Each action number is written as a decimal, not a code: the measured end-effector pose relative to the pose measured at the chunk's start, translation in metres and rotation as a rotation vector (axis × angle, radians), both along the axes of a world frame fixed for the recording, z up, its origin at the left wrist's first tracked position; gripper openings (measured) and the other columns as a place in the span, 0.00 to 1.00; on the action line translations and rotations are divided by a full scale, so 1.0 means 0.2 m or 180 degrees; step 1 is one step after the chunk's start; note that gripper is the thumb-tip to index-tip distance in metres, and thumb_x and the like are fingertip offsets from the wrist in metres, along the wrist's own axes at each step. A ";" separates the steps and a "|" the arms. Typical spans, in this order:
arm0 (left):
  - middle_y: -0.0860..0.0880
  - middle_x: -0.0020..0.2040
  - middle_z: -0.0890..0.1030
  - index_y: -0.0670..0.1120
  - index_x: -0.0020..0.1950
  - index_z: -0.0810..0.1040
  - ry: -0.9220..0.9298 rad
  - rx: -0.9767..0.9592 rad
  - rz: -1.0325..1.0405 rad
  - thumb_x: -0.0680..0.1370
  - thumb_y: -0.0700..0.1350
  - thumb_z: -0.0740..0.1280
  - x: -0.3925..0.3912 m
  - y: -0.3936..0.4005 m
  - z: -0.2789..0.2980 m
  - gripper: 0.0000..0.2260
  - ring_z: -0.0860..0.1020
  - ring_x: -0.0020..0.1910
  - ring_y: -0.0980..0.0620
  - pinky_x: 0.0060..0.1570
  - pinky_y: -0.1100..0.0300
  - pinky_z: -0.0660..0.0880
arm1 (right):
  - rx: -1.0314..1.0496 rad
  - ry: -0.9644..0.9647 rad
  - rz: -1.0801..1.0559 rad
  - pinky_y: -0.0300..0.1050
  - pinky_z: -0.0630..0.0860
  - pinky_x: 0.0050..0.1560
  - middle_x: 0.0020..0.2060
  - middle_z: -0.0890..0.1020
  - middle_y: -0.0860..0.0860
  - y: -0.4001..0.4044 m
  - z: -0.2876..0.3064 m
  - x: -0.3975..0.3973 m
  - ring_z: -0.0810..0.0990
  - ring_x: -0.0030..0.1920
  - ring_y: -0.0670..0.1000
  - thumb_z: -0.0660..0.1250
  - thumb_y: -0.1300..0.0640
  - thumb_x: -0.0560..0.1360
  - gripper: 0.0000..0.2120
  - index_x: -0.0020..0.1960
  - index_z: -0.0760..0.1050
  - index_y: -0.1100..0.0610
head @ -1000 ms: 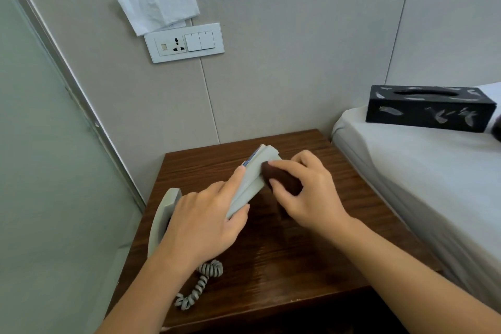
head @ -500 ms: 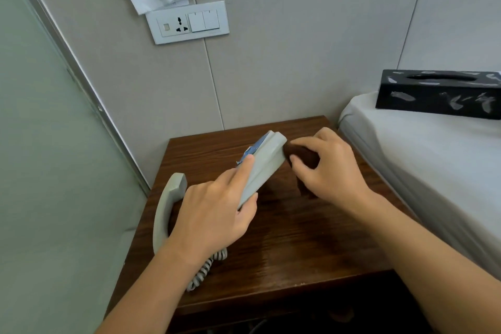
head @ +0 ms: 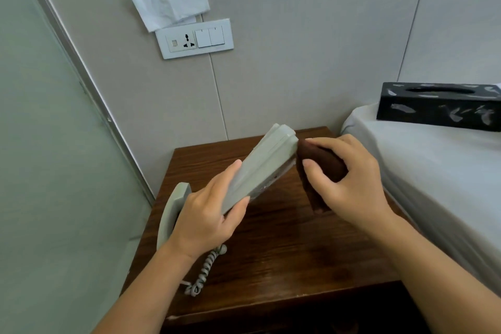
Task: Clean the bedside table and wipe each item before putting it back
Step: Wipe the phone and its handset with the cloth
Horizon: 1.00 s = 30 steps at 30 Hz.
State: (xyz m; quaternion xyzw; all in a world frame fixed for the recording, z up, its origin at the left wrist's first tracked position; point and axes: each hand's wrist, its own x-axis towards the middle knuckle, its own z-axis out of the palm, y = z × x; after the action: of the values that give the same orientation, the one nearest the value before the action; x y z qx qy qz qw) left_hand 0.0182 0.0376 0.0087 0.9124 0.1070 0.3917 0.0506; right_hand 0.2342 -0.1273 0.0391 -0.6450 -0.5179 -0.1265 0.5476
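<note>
One phone base (head: 261, 168) sits tilted at frame centre above the bedside table (head: 284, 252), my left hand (head: 208, 214) closed around its lower end. My right hand (head: 349, 179) grips a brown cloth (head: 317, 171) against its upper end. Lower left lies the handset (head: 172, 214).

You have a single view, from the camera on your head, looking forward and steeply down at the table (head: 284, 266) from close above its near edge. It faces the wall corner behind the table's far edge, and the wide lens bends the wall lines. The bed (head: 433, 171) runs along the table's right edge, and both your forearms enter from the bottom of the frame.
</note>
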 end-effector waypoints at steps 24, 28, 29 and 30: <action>0.47 0.56 0.78 0.54 0.79 0.61 0.0402 0.0561 0.0987 0.77 0.64 0.63 -0.03 -0.08 0.18 0.33 0.82 0.46 0.46 0.30 0.49 0.79 | -0.0117 -0.0147 0.1256 0.40 0.77 0.47 0.47 0.78 0.45 0.03 -0.05 -0.28 0.80 0.50 0.51 0.76 0.54 0.75 0.16 0.62 0.83 0.51; 0.46 0.62 0.78 0.51 0.75 0.65 -0.0055 0.0277 0.0710 0.77 0.57 0.71 -0.03 -0.05 0.12 0.29 0.82 0.50 0.47 0.34 0.48 0.82 | 0.0104 -0.0173 0.0964 0.40 0.77 0.50 0.49 0.81 0.46 0.02 -0.01 -0.25 0.81 0.52 0.49 0.75 0.54 0.74 0.16 0.62 0.83 0.53; 0.47 0.64 0.78 0.51 0.75 0.66 -0.0185 0.0034 0.0590 0.77 0.55 0.74 -0.02 -0.05 0.11 0.30 0.81 0.53 0.49 0.39 0.51 0.82 | 0.0174 -0.0169 0.0859 0.40 0.77 0.51 0.50 0.81 0.47 0.01 0.00 -0.24 0.81 0.52 0.48 0.75 0.56 0.74 0.16 0.61 0.83 0.54; 0.49 0.66 0.77 0.52 0.75 0.66 -0.0271 -0.0248 0.0460 0.76 0.54 0.76 -0.02 -0.06 0.11 0.32 0.80 0.56 0.53 0.45 0.57 0.82 | 0.0227 -0.0157 0.0759 0.40 0.77 0.52 0.50 0.82 0.47 0.00 0.00 -0.22 0.81 0.52 0.48 0.76 0.57 0.73 0.16 0.61 0.82 0.55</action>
State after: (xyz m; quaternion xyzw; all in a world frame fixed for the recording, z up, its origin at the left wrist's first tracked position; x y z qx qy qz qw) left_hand 0.0139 0.0256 0.0304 0.8822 0.1855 0.4284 0.0621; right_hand 0.1895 -0.1271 0.0399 -0.5556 -0.5993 -0.0947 0.5684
